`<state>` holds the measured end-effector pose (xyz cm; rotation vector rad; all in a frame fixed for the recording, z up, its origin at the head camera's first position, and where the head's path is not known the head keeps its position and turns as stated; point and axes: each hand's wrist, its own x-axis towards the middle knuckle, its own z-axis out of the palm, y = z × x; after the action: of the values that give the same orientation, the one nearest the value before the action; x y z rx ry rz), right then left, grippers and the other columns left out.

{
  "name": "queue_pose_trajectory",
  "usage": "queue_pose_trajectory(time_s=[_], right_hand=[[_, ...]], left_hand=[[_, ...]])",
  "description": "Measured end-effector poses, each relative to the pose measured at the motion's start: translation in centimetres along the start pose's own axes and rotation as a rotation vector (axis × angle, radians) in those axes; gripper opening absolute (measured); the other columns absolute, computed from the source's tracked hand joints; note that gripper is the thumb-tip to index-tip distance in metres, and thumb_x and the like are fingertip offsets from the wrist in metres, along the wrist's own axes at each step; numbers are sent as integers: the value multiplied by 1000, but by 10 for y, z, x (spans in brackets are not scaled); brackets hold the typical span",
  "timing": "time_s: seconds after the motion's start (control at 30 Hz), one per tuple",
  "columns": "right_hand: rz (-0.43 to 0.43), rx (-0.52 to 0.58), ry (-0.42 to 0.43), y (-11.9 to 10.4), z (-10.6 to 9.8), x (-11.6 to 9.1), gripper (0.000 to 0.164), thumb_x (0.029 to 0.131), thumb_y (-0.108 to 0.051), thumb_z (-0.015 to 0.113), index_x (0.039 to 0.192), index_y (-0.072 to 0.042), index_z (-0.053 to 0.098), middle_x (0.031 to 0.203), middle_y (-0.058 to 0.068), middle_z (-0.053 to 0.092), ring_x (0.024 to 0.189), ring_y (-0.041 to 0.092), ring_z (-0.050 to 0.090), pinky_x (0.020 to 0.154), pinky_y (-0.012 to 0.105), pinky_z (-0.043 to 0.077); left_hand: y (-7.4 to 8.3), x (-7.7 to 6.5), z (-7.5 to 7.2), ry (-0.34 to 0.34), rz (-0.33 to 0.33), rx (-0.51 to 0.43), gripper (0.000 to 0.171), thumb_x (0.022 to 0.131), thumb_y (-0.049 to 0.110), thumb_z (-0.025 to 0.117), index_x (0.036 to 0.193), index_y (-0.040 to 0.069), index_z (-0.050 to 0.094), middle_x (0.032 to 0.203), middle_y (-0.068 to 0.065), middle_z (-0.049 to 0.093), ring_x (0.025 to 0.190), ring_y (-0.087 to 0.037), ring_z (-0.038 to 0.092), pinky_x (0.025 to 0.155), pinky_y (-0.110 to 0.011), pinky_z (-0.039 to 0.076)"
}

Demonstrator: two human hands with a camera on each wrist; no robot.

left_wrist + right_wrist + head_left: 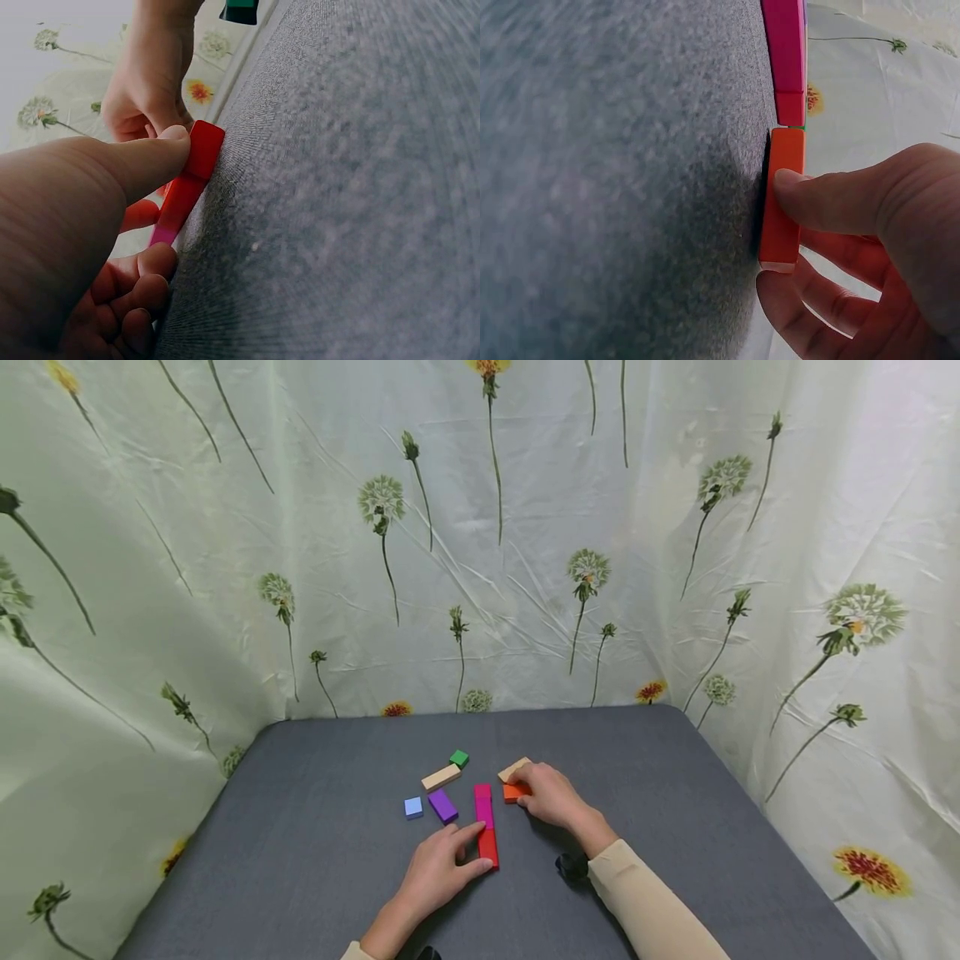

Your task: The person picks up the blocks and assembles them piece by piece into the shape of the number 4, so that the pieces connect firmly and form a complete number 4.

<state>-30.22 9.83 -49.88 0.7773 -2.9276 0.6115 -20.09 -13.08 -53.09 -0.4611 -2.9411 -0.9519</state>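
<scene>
A row of blocks runs away from me in the head view: a red block nearest, a magenta block beyond it and a pinkish-red block at the far end. My left hand spans the red block, thumb at its near end and index finger by the join with the magenta one. Right of the row, my right hand pinches an orange block, its thumb on the near long face and fingers behind. A natural wood block lies just beyond the orange one, partly hidden by that hand.
Left of the row lie a purple block, a light blue cube, another natural wood block and a green block. The grey table ends at a flowered curtain at the back and sides.
</scene>
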Motion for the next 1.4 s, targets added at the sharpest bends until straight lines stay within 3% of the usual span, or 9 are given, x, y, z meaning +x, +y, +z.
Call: queue_pose_trajectory(time_s=[0.43, 0.7, 1.0, 1.4], right_hand=[[-14, 8, 0, -6, 4, 10, 25, 88, -8, 77, 113, -14, 73, 114, 3, 68, 107, 25, 63, 92, 46, 49], [2, 3, -5, -9, 7, 13, 22, 88, -9, 77, 109, -16, 74, 102, -2, 65, 94, 18, 59, 85, 42, 49], [-5, -1, 13, -11, 8, 16, 22, 87, -11, 78, 109, -16, 76, 111, 1, 67, 100, 20, 61, 88, 43, 50], [1, -3, 7, -12, 9, 16, 22, 87, -12, 78, 109, -16, 76, 108, 0, 67, 97, 17, 58, 86, 41, 49]], left_hand=[[1, 0, 0, -2, -3, -5, 61, 83, 54, 77, 136, 27, 65, 74, 8, 47, 61, -8, 41, 54, -27, 29], [0, 0, 3, -7, -10, -2, 61, 83, 55, 77, 136, 28, 65, 74, 7, 46, 61, -8, 41, 53, -27, 29], [1, -1, 1, 8, 1, 2, 61, 83, 55, 77, 136, 28, 65, 74, 8, 46, 61, -8, 41, 54, -27, 29], [1, 0, 1, 5, -2, 0, 60, 83, 55, 77, 135, 28, 65, 74, 8, 46, 61, -8, 41, 54, -27, 29]])
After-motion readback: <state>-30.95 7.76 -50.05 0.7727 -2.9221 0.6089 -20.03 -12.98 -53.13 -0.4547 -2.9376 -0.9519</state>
